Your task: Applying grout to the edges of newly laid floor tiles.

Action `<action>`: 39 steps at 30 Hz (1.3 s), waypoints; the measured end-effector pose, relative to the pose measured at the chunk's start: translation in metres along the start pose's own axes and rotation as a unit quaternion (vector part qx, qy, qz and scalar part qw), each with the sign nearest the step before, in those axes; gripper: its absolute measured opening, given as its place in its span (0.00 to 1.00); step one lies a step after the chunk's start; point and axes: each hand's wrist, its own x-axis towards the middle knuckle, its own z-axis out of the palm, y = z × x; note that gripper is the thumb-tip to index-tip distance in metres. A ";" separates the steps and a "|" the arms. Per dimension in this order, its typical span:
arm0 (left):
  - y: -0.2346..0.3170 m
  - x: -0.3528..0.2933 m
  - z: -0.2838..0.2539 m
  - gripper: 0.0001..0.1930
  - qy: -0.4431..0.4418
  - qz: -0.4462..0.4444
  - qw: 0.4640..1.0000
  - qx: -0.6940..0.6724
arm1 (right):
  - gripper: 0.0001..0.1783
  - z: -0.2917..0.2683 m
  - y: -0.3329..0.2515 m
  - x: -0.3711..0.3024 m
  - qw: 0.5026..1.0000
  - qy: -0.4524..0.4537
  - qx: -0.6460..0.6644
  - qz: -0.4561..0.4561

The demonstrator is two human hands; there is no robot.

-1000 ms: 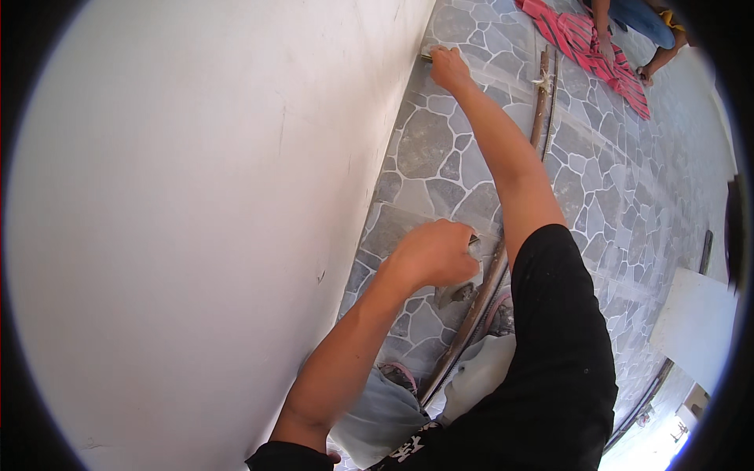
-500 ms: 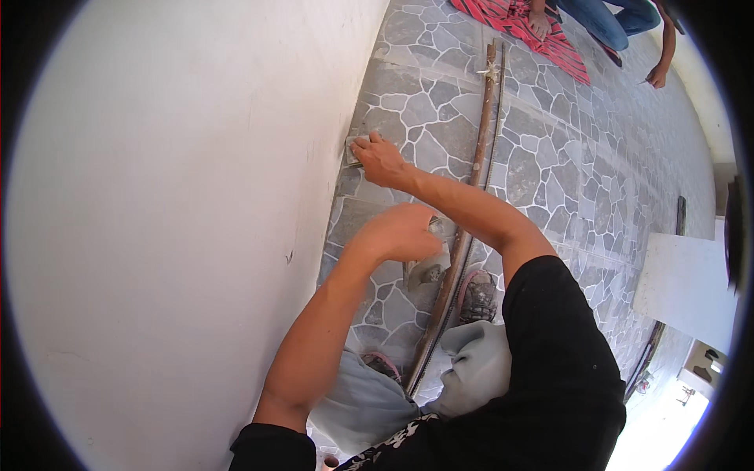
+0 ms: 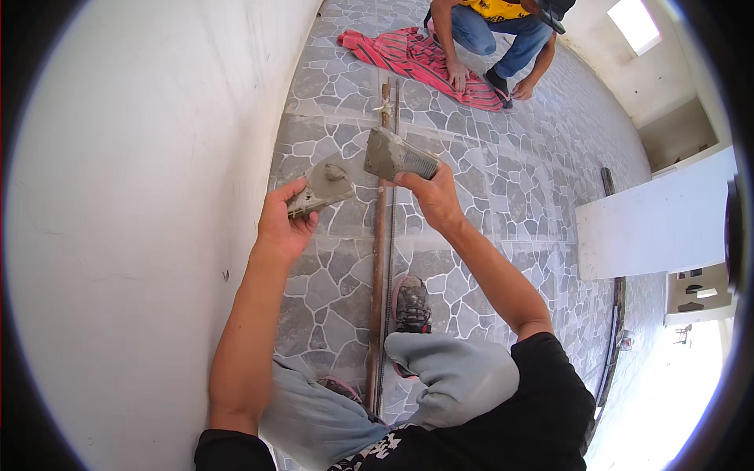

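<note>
In front of me my left hand (image 3: pixel 287 220) grips the near edge of a flat scraper (image 3: pixel 320 195) smeared with grey paste. A small lump of the paste (image 3: pixel 335 172) sits on top of it. My right hand (image 3: pixel 432 192) is closed on a wide putty knife (image 3: pixel 385 155) whose blade is coated grey; a ribbed part shows near the fingers. The two tools are held with their ends close together, above the floor. The left scraper's handle is mostly hidden by my fingers.
A brown pipe (image 3: pixel 378 290) and a thin ribbed bar (image 3: pixel 387 314) run lengthwise between my feet on the stone-patterned floor (image 3: pixel 330 275). A white wall (image 3: pixel 157 235) rises at left. Ahead, a person (image 3: pixel 499 39) crouches by a red striped cloth (image 3: pixel 416 59). A white panel (image 3: pixel 652 228) stands right.
My right hand has come up from the wall's foot, bringing the putty knife over to the left scraper. My left hand has moved forward and outward. The view has swung right.
</note>
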 end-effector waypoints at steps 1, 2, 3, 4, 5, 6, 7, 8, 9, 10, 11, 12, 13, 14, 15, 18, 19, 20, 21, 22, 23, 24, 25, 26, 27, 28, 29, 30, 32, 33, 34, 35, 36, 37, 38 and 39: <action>-0.003 -0.005 0.005 0.12 -0.007 -0.007 1.000 -0.015 | 0.20 0.006 -0.002 -0.018 0.999 0.007 -0.026 -0.018; -0.007 -0.005 0.007 0.12 -0.017 -0.016 0.999 -0.028 | 0.20 0.013 -0.002 -0.032 0.998 0.018 -0.053 -0.036; -0.010 -0.004 0.004 0.11 -0.022 -0.032 0.999 -0.031 | 0.24 0.024 -0.006 -0.042 0.996 0.003 -0.068 -0.057; -0.012 -0.005 0.001 0.11 -0.027 -0.043 0.999 -0.017 | 0.28 0.035 -0.007 -0.048 0.994 -0.012 -0.080 -0.076; -0.014 -0.008 0.004 0.11 -0.027 -0.052 0.998 -0.038 | 0.32 0.039 -0.010 -0.048 0.971 -0.026 -0.155 -0.178; -0.015 -0.010 0.007 0.11 -0.025 -0.061 0.996 -0.059 | 0.36 0.038 -0.011 -0.046 0.933 -0.040 -0.230 -0.274; -0.014 -0.013 0.009 0.11 -0.030 -0.049 0.996 -0.063 | 0.36 0.036 -0.008 -0.045 0.934 -0.026 -0.231 -0.272; -0.014 -0.017 0.011 0.11 -0.034 -0.056 0.996 -0.052 | 0.39 0.034 -0.005 -0.045 0.923 -0.033 -0.244 -0.295; -0.014 -0.020 0.014 0.11 -0.043 -0.023 0.998 -0.043 | 0.41 0.031 -0.002 -0.045 0.912 -0.042 -0.256 -0.319; -0.013 -0.022 0.014 0.11 -0.050 0.014 0.998 -0.037 | 0.41 0.028 0.001 -0.045 0.912 -0.034 -0.256 -0.319; -0.013 -0.019 0.010 0.10 -0.050 0.038 0.998 -0.025 | 0.40 0.025 0.004 -0.044 0.906 -0.029 -0.265 -0.329; -0.013 -0.019 0.011 0.10 -0.054 0.037 0.998 -0.020 | 0.40 0.022 0.006 -0.042 0.900 -0.026 -0.275 -0.338; -0.011 -0.022 0.010 0.10 -0.063 0.037 0.997 -0.030 | 0.40 0.019 0.011 -0.036 0.900 -0.023 -0.271 -0.341; -0.013 -0.022 0.010 0.09 -0.074 0.034 0.996 -0.042 | 0.39 0.012 0.015 -0.030 0.897 -0.013 -0.304 -0.322; -0.015 -0.023 0.011 0.09 -0.077 0.035 0.996 -0.039 | 0.38 0.007 0.018 -0.026 0.891 -0.005 -0.337 -0.303; -0.013 -0.024 0.007 0.10 -0.085 0.005 0.991 -0.100 | 0.38 0.027 0.004 -0.023 0.963 0.018 -0.181 -0.200; -0.013 -0.024 0.003 0.10 -0.069 -0.017 0.989 -0.128 | 0.38 0.039 -0.008 -0.026 0.963 0.014 -0.178 -0.204; -0.017 -0.021 0.002 0.11 -0.055 -0.045 0.985 -0.158 | 0.38 0.047 -0.021 -0.032 0.961 -0.001 -0.157 -0.226; -0.020 -0.020 0.001 0.11 -0.056 -0.044 0.985 -0.160 | 0.39 0.053 -0.025 -0.037 0.959 -0.017 -0.136 -0.247; -0.021 -0.023 0.004 0.11 -0.065 -0.059 0.984 -0.157 | 0.39 0.057 -0.024 -0.039 0.958 -0.017 -0.137 -0.250; -0.020 -0.024 0.006 0.12 -0.073 -0.073 0.983 -0.153 | 0.39 0.061 -0.018 -0.039 0.946 -0.022 -0.160 -0.282; -0.020 -0.023 0.006 0.12 -0.076 -0.071 0.983 -0.154 | 0.39 0.062 -0.012 -0.037 0.931 -0.026 -0.183 -0.314; -0.019 -0.022 0.004 0.12 -0.069 -0.055 0.987 -0.137 | 0.39 0.061 -0.006 -0.036 0.933 -0.030 -0.177 -0.312; -0.018 -0.022 0.001 0.12 -0.060 -0.036 0.990 -0.121 | 0.39 0.061 0.000 -0.033 0.932 -0.035 -0.172 -0.316; -0.019 -0.022 0.001 0.12 -0.059 -0.028 0.990 -0.122 | 0.38 0.060 0.005 -0.031 0.932 -0.040 -0.161 -0.321; -0.021 -0.020 0.001 0.12 -0.050 -0.015 0.992 -0.116 | 0.38 0.059 0.010 -0.028 0.932 -0.043 -0.150 -0.328; -0.021 -0.018 0.001 0.11 -0.042 -0.001 0.993 -0.111 | 0.38 0.055 0.013 -0.024 0.930 -0.046 -0.147 -0.333; -0.020 -0.015 0.000 0.11 -0.043 0.006 0.993 -0.110 | 0.37 0.049 0.015 -0.021 0.931 -0.047 -0.163 -0.324; -0.018 -0.012 -0.003 0.11 -0.054 0.019 0.994 -0.091 | 0.35 0.034 0.032 -0.013 0.933 -0.042 -0.207 -0.293; -0.015 -0.013 -0.001 0.11 -0.056 0.021 0.994 -0.089 | 0.34 0.022 0.043 -0.007 0.932 -0.037 -0.237 -0.272; -0.010 -0.015 0.001 0.11 -0.067 0.039 0.992 -0.095 | 0.34 0.010 0.048 -0.004 0.932 -0.039 -0.235 -0.275; -0.003 -0.019 0.001 0.11 -0.078 0.062 0.990 -0.099 | 0.30 0.001 0.047 0.000 0.971 -0.059 -0.199 -0.123; 0.001 -0.019 0.001 0.11 -0.077 0.070 0.990 -0.098 | 0.27 -0.007 0.046 0.003 0.984 -0.078 -0.159 0.033; 0.003 -0.019 -0.003 0.10 -0.073 0.096 0.991 -0.060 | 0.27 -0.009 0.042 0.007 0.984 -0.086 -0.155 0.029; 0.003 -0.018 -0.003 0.09 -0.071 0.120 0.990 -0.023 | 0.24 -0.013 0.032 0.009 0.995 -0.081 -0.006 0.054; 0.003 -0.018 -0.004 0.09 -0.067 0.126 0.989 -0.025 | 0.22 -0.013 0.023 0.011 0.984 -0.075 0.142 0.080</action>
